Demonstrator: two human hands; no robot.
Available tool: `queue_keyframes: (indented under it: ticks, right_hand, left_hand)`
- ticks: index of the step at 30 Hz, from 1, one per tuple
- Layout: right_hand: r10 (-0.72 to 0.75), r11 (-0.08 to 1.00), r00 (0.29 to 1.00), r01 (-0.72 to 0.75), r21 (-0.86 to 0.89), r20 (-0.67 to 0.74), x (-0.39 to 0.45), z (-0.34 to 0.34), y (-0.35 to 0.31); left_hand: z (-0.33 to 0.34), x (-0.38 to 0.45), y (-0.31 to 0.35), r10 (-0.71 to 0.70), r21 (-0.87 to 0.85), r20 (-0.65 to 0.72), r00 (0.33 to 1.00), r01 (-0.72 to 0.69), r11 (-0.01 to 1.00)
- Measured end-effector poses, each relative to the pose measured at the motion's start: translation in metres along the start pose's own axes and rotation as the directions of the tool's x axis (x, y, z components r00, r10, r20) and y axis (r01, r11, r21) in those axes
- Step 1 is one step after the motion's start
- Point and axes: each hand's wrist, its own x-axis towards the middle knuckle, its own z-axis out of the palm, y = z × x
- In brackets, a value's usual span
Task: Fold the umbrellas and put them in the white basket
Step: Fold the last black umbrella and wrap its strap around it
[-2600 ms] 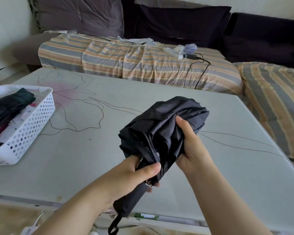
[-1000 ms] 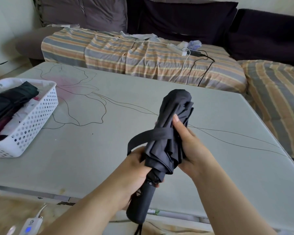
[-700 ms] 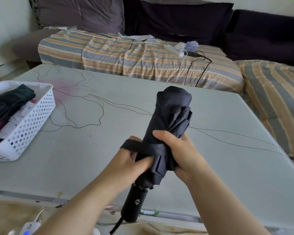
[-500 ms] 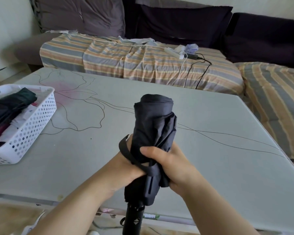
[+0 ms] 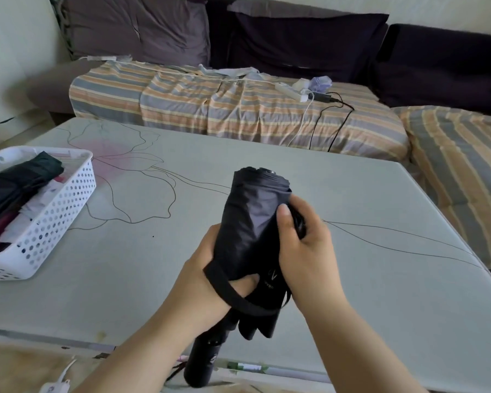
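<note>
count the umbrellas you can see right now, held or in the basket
2 for sure. A black folded umbrella is gripped by the left hand and right hand above the table. Another dark folded umbrella lies in the white perforated plastic basket; more may hide beneath it.

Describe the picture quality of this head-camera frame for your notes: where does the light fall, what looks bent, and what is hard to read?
Head view: soft, even daylight on the pale table, no glare, faint shadows; wide-angle lens bows the table's far edge; black umbrella is so dark its folds barely read; dark cushions lose detail; left hand and right hand look sharp.
</note>
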Motion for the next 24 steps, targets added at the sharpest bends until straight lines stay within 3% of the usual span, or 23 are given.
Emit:
queue_keyframes:
  ticks: [3,6,8,11,13,15,16,18,21,24]
  right_hand:
    - [-0.049,0.995,0.993,0.04,-0.091,-0.105,0.005,-0.007,-0.001]
    - [-0.071,0.996,0.97,0.08,0.027,-0.234,0.011,-0.03,-0.01]
    - [-0.13,0.992,0.964,0.128,-0.023,-0.233,0.011,-0.037,-0.009]
    - [-0.156,0.97,0.987,0.145,-0.196,-0.043,0.007,-0.032,-0.002]
    - [0.036,0.99,0.99,-0.017,-0.143,0.133,0.009,-0.026,0.002]
    - [0.24,0.97,0.933,-0.24,-0.035,0.27,0.009,-0.021,-0.001]
    - [0.268,0.961,0.915,-0.274,-0.022,0.302,0.009,-0.021,0.0]
    - [0.172,0.977,0.96,-0.138,-0.165,0.219,0.01,-0.018,-0.001]
    - [-0.049,0.884,0.996,0.08,-0.46,0.079,0.012,-0.014,-0.002]
    - [-0.156,0.804,0.987,0.144,-0.577,0.028,0.016,-0.014,-0.003]
  left_hand:
    - [-0.001,0.0,-0.009,-0.044,0.013,-0.072,0.996,0.045,0.999]
    - [-0.013,0.007,-0.007,-0.136,-0.176,-0.194,0.972,0.102,0.979]
    - [-0.021,0.008,-0.003,-0.136,-0.22,-0.196,0.971,0.092,0.971]
    - [-0.02,0.004,0.003,-0.093,-0.217,-0.123,0.988,0.065,0.974]
    - [-0.014,-0.001,0.007,-0.081,-0.221,-0.067,0.994,0.064,0.973]
    - [-0.01,-0.002,0.009,-0.064,-0.221,-0.011,0.998,0.06,0.974]
    - [-0.008,-0.002,0.01,-0.065,-0.215,0.004,0.998,0.064,0.975]
    - [-0.005,-0.002,0.01,-0.065,-0.188,0.006,0.998,0.065,0.98]
    - [-0.003,0.0,0.008,-0.084,-0.147,-0.024,0.996,0.079,0.986]
    - [-0.003,0.001,0.008,-0.106,-0.149,-0.043,0.993,0.099,0.984]
